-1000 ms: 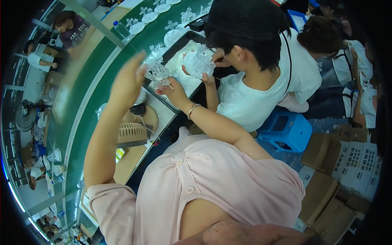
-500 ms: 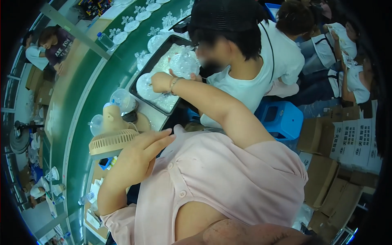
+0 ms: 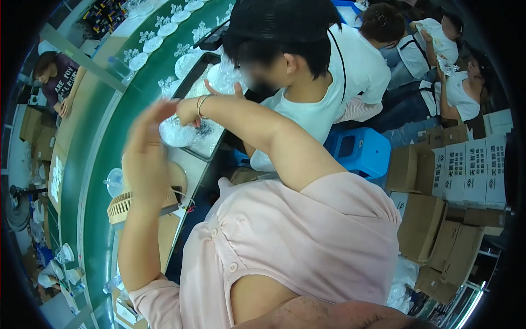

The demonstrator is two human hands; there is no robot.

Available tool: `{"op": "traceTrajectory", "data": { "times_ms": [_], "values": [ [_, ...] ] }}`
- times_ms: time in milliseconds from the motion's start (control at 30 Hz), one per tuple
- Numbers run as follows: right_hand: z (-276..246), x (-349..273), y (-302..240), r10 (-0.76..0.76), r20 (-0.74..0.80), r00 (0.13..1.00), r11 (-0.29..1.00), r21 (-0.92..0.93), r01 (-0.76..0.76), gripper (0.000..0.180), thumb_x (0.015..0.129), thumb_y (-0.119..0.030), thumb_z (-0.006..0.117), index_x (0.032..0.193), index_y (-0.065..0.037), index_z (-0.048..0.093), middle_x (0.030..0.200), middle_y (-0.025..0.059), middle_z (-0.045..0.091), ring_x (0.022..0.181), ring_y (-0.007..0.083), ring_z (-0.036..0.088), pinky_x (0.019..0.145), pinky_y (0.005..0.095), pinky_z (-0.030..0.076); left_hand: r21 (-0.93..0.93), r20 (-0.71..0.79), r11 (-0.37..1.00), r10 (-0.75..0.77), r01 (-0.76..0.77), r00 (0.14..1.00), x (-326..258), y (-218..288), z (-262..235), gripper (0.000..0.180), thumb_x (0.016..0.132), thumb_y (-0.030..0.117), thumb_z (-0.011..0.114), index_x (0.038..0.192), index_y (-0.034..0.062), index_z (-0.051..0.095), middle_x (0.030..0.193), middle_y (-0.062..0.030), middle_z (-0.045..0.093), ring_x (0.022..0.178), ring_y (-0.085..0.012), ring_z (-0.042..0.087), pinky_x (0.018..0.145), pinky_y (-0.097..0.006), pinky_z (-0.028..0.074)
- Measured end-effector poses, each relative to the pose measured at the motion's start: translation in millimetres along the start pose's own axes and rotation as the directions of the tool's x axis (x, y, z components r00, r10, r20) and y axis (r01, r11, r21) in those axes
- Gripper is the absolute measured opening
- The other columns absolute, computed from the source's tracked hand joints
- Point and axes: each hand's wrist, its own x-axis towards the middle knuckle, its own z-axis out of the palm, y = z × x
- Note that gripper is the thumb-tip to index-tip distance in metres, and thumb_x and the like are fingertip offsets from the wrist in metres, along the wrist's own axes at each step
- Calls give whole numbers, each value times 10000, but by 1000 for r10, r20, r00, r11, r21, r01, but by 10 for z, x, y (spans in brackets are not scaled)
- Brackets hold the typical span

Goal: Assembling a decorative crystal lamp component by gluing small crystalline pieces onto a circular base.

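Observation:
My right hand (image 3: 189,112) reaches over the black tray (image 3: 207,156), its fingers closed at the edge of a white round disc (image 3: 174,135) in clear, shiny plastic wrap. Part of that disc is covered by my hand. Blurred by motion, my left hand (image 3: 147,143) is raised close by, fingers stretched toward my right hand and holding nothing that I can see. Below it is a cream-coloured fan (image 3: 119,209), partly hidden by my forearm. A co-worker's hand (image 3: 227,90), fingers spread, is over the tray's far part, among more clear-wrapped pieces.
Along the green conveyor (image 3: 104,156) stand white discs (image 3: 138,60) with snowflake-shaped pieces. A co-worker in a black cap (image 3: 276,24) sits close at the right. Behind are a blue stool (image 3: 361,153) and cardboard boxes (image 3: 419,225). A clear cup (image 3: 114,182) stands beside the fan.
My left hand has risen from near my chest, over the fan, toward the tray. My right hand stays at the disc. The co-worker's hand has opened away from a wrapped piece. My view has shifted.

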Motion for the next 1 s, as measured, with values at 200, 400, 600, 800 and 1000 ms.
{"op": "traceTrajectory", "data": {
  "times_ms": [200,400,600,800,1000],
  "values": [
    [24,-124,-214,-51,-116,992,979,-201,27,193,661,-170,539,587,-21,637,597,120,636,554,185,644,575,338,517,-569,181,626,-537,533,824,-534,178,64,242,920,138,461,1033,-61,542,911,-179,634,714,-202,634,698,-282,493],
    [-130,-404,-348,83,-48,995,971,-220,-92,292,715,-209,522,585,32,623,575,122,626,465,188,611,480,305,508,-545,58,644,-609,536,791,-1034,-285,-240,131,850,62,576,934,-38,586,849,-161,649,591,-170,621,616,-268,524],
    [-304,-511,-439,121,-67,990,983,-131,-129,221,725,-149,584,630,48,619,589,121,619,462,191,595,447,292,484,-500,-11,709,-579,497,815,-1423,-301,-299,98,826,12,587,909,-38,603,918,-158,644,716,-168,627,690,-272,509],
    [-296,-388,-386,62,-93,994,981,-177,-77,233,727,-166,602,614,36,625,572,113,616,449,176,581,452,286,487,-493,-111,809,-425,321,899,-1634,-442,-272,99,812,-39,574,906,-27,600,939,-163,640,801,-183,624,744,-291,509],
    [-267,-303,-431,95,-104,990,945,-305,-123,257,736,-165,587,586,42,620,556,108,614,445,171,596,444,280,504,-565,-167,747,-521,352,837,-1725,-414,-289,113,830,-50,540,915,-32,613,938,-137,647,822,-180,628,758,-287,493]
  ]
}}
